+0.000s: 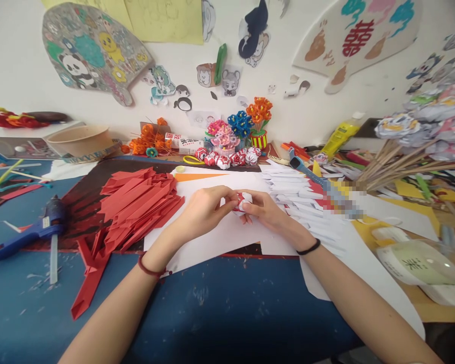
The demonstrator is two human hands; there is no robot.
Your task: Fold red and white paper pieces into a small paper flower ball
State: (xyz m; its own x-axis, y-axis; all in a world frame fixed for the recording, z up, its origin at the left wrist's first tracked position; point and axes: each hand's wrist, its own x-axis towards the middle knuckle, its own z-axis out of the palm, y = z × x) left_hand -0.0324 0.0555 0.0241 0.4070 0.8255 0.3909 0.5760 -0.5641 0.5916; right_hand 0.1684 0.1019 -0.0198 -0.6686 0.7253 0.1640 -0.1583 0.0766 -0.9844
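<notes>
Between my two hands, above white paper sheets (212, 237), is a small red and white folded paper ball (244, 198). My left hand (208, 207) pinches its left side with thumb and forefinger. My right hand (263, 208) wraps round it from the right, thumb on the front. Both hands partly cover the ball. To the left lies a heap of folded red paper strips (140, 202); a looser red folded piece (89, 273) sticks out toward me. On the right, white folded paper strips (288, 189) lie in rows. Several similar red and white balls (223, 161) line the back.
A blue hot glue gun (41, 227) with its glue stick lies at the left. Paper flower pots (258, 136), a tan bowl (79, 141) and a yellow bottle (341, 135) stand along the wall. Stick-stemmed paper flowers (398, 126) and a clear plastic container (420, 263) occupy the right.
</notes>
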